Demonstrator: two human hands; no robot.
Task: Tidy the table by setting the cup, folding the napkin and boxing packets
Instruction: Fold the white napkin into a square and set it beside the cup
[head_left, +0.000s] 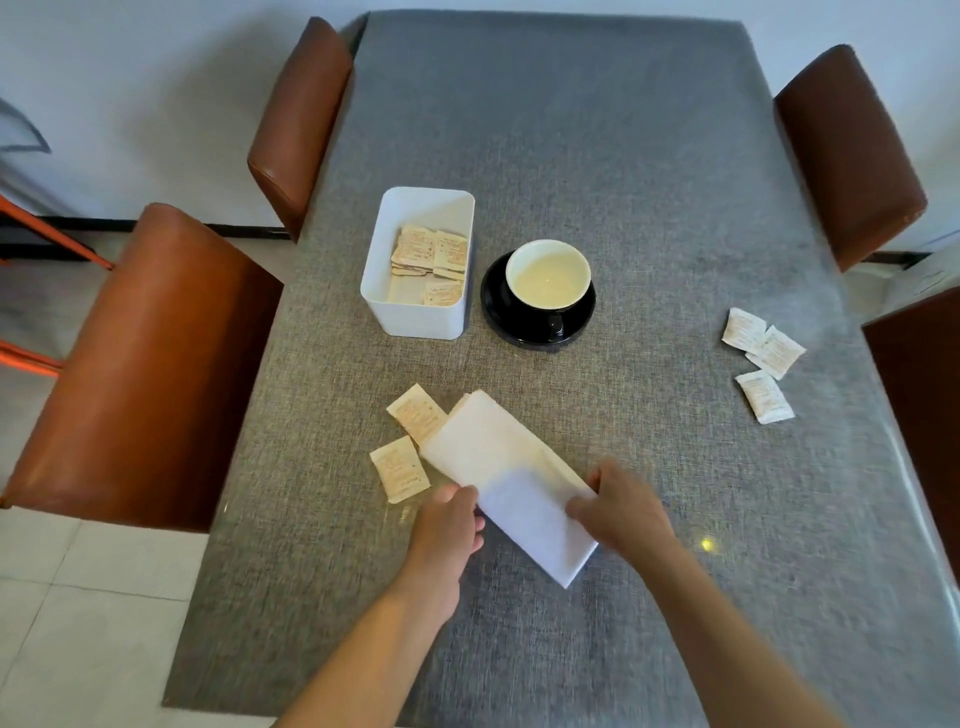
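Observation:
A white napkin (511, 480) lies folded into a long strip, slanting across the near middle of the grey table. My left hand (449, 527) pinches its left edge and my right hand (621, 512) pinches its right edge, both near the strip's lower half. Two tan packets (400, 467) lie just left of the napkin, one partly tucked under it. Three white packets (763, 361) sit at the right side of the table. A white box (415, 312) holds several packets. A white-lined cup (548, 273) stands upright on a black saucer (498, 317) beside the box.
Brown padded chairs stand around the table: two on the left (150, 364), one at the back right (847, 150), and a dark one at the right edge (919, 400). The far half of the grey tabletop (571, 130) carries nothing. White floor tiles show at the lower left.

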